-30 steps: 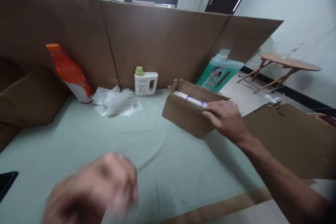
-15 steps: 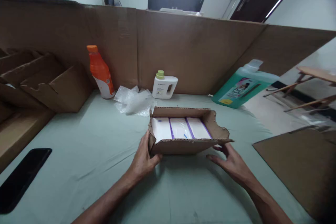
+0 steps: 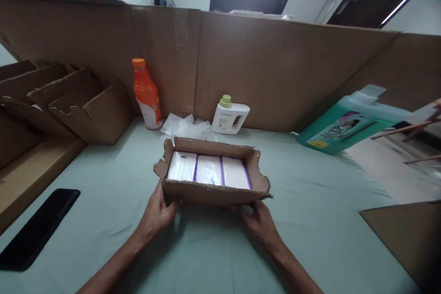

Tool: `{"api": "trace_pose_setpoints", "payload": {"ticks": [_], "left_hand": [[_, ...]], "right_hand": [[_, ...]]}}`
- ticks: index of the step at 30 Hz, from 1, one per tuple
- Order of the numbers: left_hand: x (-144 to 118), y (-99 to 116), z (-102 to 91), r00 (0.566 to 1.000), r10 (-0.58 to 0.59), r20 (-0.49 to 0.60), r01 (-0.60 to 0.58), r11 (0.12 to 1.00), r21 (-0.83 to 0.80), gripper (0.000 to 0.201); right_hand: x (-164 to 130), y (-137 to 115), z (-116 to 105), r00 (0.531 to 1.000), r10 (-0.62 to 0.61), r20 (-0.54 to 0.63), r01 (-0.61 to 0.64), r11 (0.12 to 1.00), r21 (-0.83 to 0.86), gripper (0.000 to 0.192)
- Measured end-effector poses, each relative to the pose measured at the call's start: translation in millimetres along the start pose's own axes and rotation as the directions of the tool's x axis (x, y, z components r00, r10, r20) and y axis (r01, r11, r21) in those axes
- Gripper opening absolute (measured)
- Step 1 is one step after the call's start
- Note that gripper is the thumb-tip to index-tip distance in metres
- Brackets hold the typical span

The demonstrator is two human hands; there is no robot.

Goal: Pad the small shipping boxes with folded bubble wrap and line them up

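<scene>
An open cardboard box (image 3: pixel 212 194) with torn, ragged end flaps is in front of me. Three white plastic-wrapped packs (image 3: pixel 209 170) with purple edges lie side by side inside it. My left hand (image 3: pixel 156 212) grips the box at its near left corner, the thumb on the front wall and the other fingers partly hidden behind. At the near right, my right hand (image 3: pixel 260 224) is closed on the lower front edge, with some fingertips out of sight beneath the box. Crumpled bubble wrap (image 3: pixel 188 126) lies just behind the box.
At the back stand an orange bottle (image 3: pixel 147 94), a white jug with a green cap (image 3: pixel 230 117) and a large teal jug (image 3: pixel 347 121). Cardboard bins (image 3: pixel 93 110) and a black phone-like slab (image 3: pixel 39 227) are on the left. A cardboard panel (image 3: pixel 406 239) is at lower right.
The box has moved left with my hands, and the view has turned left. My right hand, its fingers apart under the right end before, has closed on the box's lower edge.
</scene>
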State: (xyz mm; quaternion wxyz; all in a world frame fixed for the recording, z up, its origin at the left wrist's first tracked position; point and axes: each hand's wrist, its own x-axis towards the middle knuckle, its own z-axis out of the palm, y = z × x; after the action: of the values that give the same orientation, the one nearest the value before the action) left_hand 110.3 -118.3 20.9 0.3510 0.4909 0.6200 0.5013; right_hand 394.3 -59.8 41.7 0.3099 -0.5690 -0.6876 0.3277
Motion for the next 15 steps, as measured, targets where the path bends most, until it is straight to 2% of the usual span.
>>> {"api": "trace_pose_setpoints", "payload": {"ticks": [3,7,9,11,13,15], "left_hand": [[15.0,-0.1,-15.8,1.000,-0.004,0.021,0.004,1.000,0.013,0.046],[41.4,4.3,-49.7,0.992,-0.009,0.128,0.007,1.000,0.013,0.035],[67.9,8.7,-69.5,0.997,-0.050,0.052,0.049,0.999,0.015,0.031],[104.4,13.6,-83.3,0.992,-0.085,-0.092,0.087,0.996,0.022,0.039],[146.6,18.1,-85.6,0.979,-0.084,-0.187,0.092,0.995,0.032,0.044],[187.8,22.0,-75.7,0.974,-0.078,-0.212,0.084,0.996,0.022,0.040]], "right_hand": [[7.9,-1.6,6.5,1.000,-0.008,-0.015,0.009,0.998,0.061,0.029],[8.6,20.1,-5.1,0.997,0.051,0.063,-0.064,0.974,0.217,0.027],[7.0,35.6,-10.5,0.991,0.126,0.042,-0.133,0.956,0.263,0.029],[5.7,48.8,-12.4,0.981,0.188,-0.040,-0.171,0.949,0.266,0.031],[5.1,57.6,-11.3,0.966,0.225,-0.128,-0.192,0.954,0.228,0.032],[4.9,62.6,-9.0,0.949,0.257,-0.181,-0.225,0.958,0.178,0.034]]}}
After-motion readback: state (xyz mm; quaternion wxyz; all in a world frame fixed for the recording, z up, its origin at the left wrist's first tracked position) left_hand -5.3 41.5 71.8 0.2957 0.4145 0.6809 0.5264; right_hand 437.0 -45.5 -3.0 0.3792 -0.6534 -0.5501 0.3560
